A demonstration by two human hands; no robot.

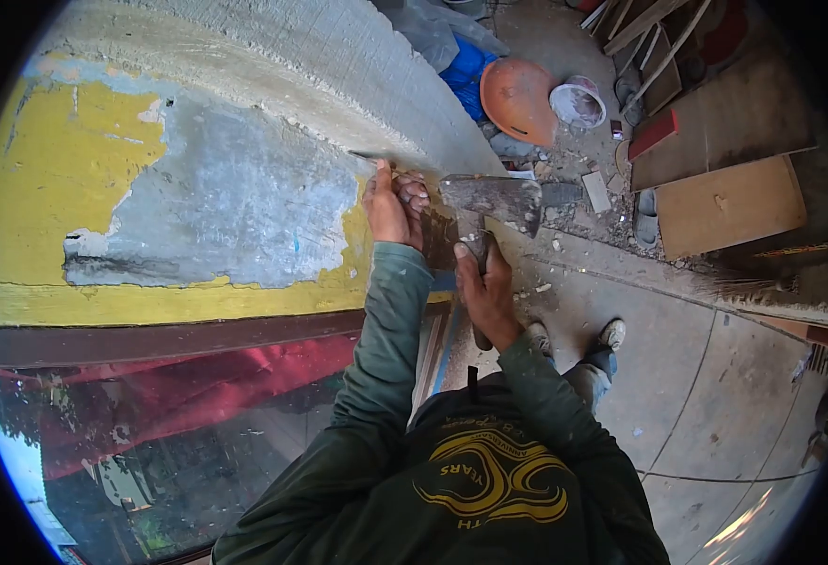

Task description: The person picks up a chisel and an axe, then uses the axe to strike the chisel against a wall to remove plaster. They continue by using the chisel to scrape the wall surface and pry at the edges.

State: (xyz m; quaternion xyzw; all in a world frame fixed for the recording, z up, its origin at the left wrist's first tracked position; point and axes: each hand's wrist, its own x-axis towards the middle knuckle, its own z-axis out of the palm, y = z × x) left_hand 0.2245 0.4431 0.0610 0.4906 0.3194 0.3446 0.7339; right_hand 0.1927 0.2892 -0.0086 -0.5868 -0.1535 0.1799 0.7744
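My left hand (390,202) is pressed against the corner of the wall, shut on a thin flat trowel blade (362,155) that lies along the edge of the fresh grey plaster (338,66). My right hand (484,287) grips the handle under a flat metal plate (494,198), smeared with grey mortar and held just right of the left hand. Both arms are in green sleeves. Below the plaster the wall shows a bare grey patch (225,207) ringed by peeling yellow paint (65,169).
My shoes (611,334) stand on a concrete floor (696,377) far below. An orange hard hat (517,94), a white bucket (578,102), a blue bag, wooden boards (729,202) and rubble lie along the floor's far side. A red sheet (197,377) hangs under the wall.
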